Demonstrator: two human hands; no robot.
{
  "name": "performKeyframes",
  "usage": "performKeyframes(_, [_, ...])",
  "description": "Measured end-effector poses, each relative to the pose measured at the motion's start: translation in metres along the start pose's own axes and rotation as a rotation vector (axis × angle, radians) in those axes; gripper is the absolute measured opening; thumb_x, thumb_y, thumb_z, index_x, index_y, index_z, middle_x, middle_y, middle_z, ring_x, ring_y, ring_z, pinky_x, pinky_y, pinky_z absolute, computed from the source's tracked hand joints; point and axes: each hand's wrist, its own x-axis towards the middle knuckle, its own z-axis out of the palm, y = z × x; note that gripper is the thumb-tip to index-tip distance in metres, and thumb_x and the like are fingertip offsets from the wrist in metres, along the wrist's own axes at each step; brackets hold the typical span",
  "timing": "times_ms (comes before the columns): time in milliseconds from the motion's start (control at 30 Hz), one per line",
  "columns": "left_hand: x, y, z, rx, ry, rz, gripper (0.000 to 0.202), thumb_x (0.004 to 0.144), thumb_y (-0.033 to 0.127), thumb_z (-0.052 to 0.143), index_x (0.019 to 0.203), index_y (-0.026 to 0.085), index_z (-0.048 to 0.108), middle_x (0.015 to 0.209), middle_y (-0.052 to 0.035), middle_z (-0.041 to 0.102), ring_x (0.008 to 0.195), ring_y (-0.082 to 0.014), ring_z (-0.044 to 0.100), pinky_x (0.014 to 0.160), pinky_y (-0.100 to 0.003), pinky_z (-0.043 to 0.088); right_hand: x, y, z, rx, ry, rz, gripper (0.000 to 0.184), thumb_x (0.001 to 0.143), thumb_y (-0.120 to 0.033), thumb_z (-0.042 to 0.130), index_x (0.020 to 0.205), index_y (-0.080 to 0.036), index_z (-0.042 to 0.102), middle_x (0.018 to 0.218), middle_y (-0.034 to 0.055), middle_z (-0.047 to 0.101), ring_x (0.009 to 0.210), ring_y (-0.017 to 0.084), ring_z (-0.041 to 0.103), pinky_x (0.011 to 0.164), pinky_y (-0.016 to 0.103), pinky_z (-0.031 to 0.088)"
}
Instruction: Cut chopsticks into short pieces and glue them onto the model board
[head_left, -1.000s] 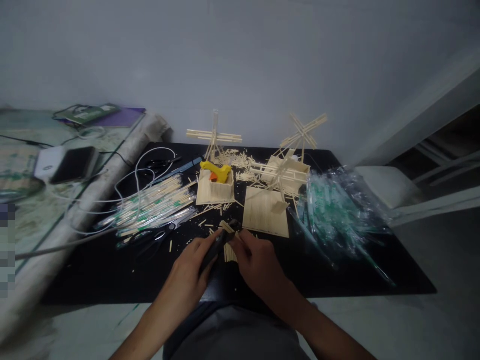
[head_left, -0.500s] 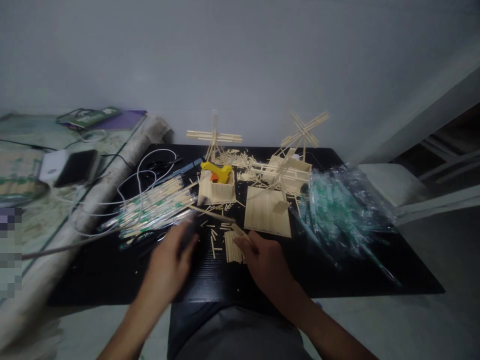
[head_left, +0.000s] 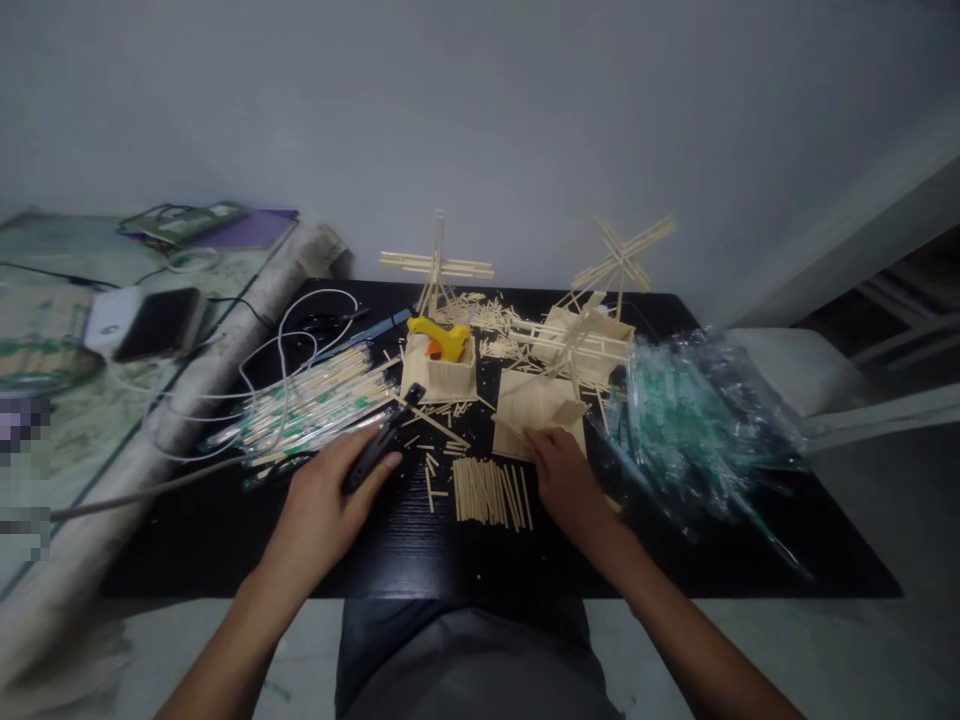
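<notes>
A black counter point(head_left: 405, 570) fills the lower frame beneath a grey wall point(head_left: 480, 120). Since 0.5 s ago, the right hand point(head_left: 566, 485) has shifted from the stick row point(head_left: 487, 492) to the wooden panel point(head_left: 517, 400), right of centre; whether it grasps anything I cannot tell. The left hand point(head_left: 330, 500), left of centre, grips a black tool point(head_left: 379, 445). The stick row, lower centre, is pale, its pieces spreading apart rightward.

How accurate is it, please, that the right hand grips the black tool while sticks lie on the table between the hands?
One slip: in the head view, the left hand grips the black tool, not the right hand; sticks do lie on the table between them.
</notes>
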Motion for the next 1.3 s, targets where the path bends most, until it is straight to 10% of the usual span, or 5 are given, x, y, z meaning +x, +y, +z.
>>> performKeyframes(233, [-0.007,0.016,0.004,0.029,-0.225,-0.118,0.069,0.100,0.089,0.055,0.091,0.024,0.079,0.090,-0.0074,0.085,0.081,-0.0292,0.080,0.077,-0.037,0.062,-0.004,0.005,-0.004,0.042,0.017,-0.009,0.032,0.110,-0.013,0.054,0.125,-0.021,0.082,0.113,0.0153,0.079,0.110,0.033,0.075,0.102,0.050,0.066])
performKeyframes(567, [-0.011,0.020,0.005,0.094,-0.383,-0.051,0.056,0.107,0.069,0.045,0.081,0.025,0.068,0.079,-0.0061,0.077,0.075,-0.0277,0.077,0.072,-0.038,0.054,-0.001,-0.023,-0.034,0.249,0.157,-0.021,0.020,0.107,-0.016,0.067,0.103,-0.024,0.085,0.099,0.0077,0.086,0.096,0.025,0.082,0.091,0.036,0.066])
performKeyframes(1067, [-0.035,0.012,0.018,0.168,-0.304,0.119,0.055,0.114,0.068,0.044,0.118,0.025,0.079,0.112,-0.0094,0.085,0.101,-0.0308,0.083,0.084,-0.041,0.065,-0.005,-0.086,-0.045,0.793,-0.302,0.260,0.019,0.105,-0.030,0.073,0.093,-0.023,0.086,0.083,0.0005,0.084,0.075,0.018,0.075,0.075,0.029,0.056])
performKeyframes(1300, [-0.031,0.020,0.015,0.197,-0.342,-0.058,0.056,0.106,0.072,0.042,0.084,0.027,0.066,0.080,-0.0062,0.079,0.072,-0.0289,0.077,0.067,-0.039,0.053,-0.008,-0.089,-0.040,0.876,-0.351,0.325,0.025,0.104,-0.038,0.073,0.089,-0.022,0.086,0.077,-0.0002,0.081,0.070,0.017,0.071,0.068,0.027,0.052])
